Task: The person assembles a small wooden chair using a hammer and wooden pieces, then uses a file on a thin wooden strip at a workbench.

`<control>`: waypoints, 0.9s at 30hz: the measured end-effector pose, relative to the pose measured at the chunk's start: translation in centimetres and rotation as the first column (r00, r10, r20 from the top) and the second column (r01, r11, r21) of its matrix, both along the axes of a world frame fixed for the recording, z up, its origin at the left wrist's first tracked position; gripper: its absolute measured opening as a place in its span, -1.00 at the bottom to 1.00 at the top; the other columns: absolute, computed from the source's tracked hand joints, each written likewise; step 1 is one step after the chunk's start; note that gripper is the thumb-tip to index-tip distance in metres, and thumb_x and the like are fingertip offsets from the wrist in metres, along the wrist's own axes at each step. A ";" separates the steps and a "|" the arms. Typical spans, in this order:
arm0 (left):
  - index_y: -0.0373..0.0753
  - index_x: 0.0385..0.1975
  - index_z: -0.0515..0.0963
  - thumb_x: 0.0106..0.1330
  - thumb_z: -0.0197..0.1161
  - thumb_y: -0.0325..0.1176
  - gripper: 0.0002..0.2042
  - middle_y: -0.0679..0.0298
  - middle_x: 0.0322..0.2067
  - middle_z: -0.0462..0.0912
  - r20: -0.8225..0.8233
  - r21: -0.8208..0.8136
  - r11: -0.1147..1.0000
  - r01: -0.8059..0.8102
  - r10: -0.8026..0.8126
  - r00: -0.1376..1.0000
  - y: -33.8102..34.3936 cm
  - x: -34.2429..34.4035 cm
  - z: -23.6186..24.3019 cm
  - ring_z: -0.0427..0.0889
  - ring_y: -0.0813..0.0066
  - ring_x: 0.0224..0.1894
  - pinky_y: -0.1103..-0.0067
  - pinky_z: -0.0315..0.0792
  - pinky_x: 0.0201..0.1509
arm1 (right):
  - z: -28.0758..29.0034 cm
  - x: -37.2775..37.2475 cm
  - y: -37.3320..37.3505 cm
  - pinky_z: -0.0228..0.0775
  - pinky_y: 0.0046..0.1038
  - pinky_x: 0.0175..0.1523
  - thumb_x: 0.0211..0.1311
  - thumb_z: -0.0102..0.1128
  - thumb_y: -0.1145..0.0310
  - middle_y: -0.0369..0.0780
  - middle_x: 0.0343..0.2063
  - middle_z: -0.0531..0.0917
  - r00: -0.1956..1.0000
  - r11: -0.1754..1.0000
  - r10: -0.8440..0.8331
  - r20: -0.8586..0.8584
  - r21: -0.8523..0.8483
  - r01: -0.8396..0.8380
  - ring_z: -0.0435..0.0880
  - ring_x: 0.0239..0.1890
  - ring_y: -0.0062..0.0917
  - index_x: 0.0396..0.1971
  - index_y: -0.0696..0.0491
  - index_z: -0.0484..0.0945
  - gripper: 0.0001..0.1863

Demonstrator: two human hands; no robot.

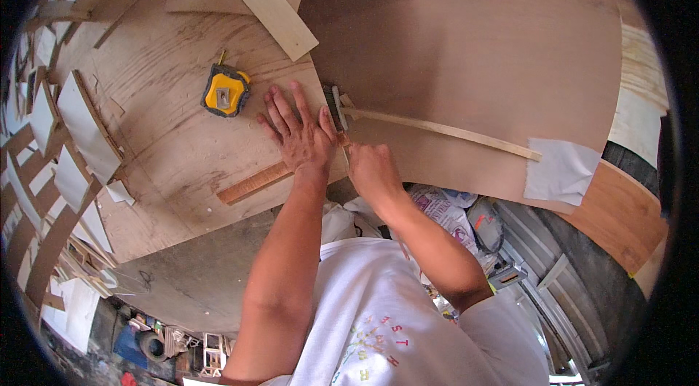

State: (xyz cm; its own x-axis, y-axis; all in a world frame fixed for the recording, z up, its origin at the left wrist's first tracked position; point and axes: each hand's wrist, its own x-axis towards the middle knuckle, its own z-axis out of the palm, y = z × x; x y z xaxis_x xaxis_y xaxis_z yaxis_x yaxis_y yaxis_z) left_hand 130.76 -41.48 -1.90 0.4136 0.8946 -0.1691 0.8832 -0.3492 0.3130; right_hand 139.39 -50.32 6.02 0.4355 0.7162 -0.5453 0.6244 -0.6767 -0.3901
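My left hand (302,138) lies flat with its fingers spread, pressing on a narrow reddish-brown wood strip (255,183) on the plywood tabletop (175,160). Close beside it, at the strip's right end by the sheet's edge, my right hand (373,173) is closed in a fist. What it grips is mostly hidden; only a thin edge shows by the knuckles. Just beyond both hands lies a hammer (444,126), its metal head near my left thumb and its pale wooden handle pointing right. A yellow and black tape measure (225,92) rests up and left of my left hand.
A pale wooden slat (263,4) lies across the far side. White-faced curved offcuts (89,126) pile up along the left. A whitish sheet of paper or cloth (559,171) sits near the hammer handle's end. Bags (442,215) and metal channels (542,277) fill the floor at right.
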 end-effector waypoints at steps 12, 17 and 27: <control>-0.10 0.62 -0.04 0.53 0.00 0.02 -0.26 -0.04 0.60 -0.21 0.020 0.014 1.000 -0.009 0.009 1.000 0.1 0.1 0.2 -0.23 -0.01 0.65 -0.05 -0.31 0.64 | -0.6 -0.6 0.2 0.61 0.01 -0.20 0.31 0.07 0.49 0.20 -0.46 0.67 0.998 1.000 -0.023 0.053 -0.002 0.023 0.75 -0.34 0.10 -0.37 0.25 0.68 -0.79; -0.09 0.62 -0.05 0.53 0.00 0.03 -0.26 -0.02 0.61 -0.21 0.057 0.072 0.997 -0.006 0.002 0.998 0.1 0.0 -0.2 -0.25 0.01 0.65 -0.04 -0.33 0.64 | -0.4 -0.7 -0.9 0.60 0.00 -0.20 0.33 0.07 0.47 0.18 -0.46 0.69 0.999 1.000 -0.009 0.044 -0.003 0.009 0.75 -0.33 0.10 -0.37 0.23 0.69 -0.78; -0.12 0.62 -0.08 0.53 -0.02 0.05 -0.24 -0.04 0.61 -0.24 0.013 0.008 1.000 0.005 -0.005 1.000 0.2 -0.1 -0.1 -0.33 0.00 0.66 -0.01 -0.42 0.65 | -0.8 -0.7 -0.6 0.63 0.05 -0.19 0.23 0.04 0.53 0.22 -0.43 0.70 0.999 1.000 -0.007 0.044 0.011 0.007 0.75 -0.33 0.14 -0.36 0.28 0.67 -0.80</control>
State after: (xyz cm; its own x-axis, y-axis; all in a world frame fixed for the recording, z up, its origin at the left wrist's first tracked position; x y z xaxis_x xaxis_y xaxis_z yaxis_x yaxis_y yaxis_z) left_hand 130.70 -41.32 -1.95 0.4204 0.8938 -0.1561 0.8773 -0.3564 0.3215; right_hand 138.66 -50.93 5.22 0.4641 0.7186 -0.5179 0.6363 -0.6772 -0.3695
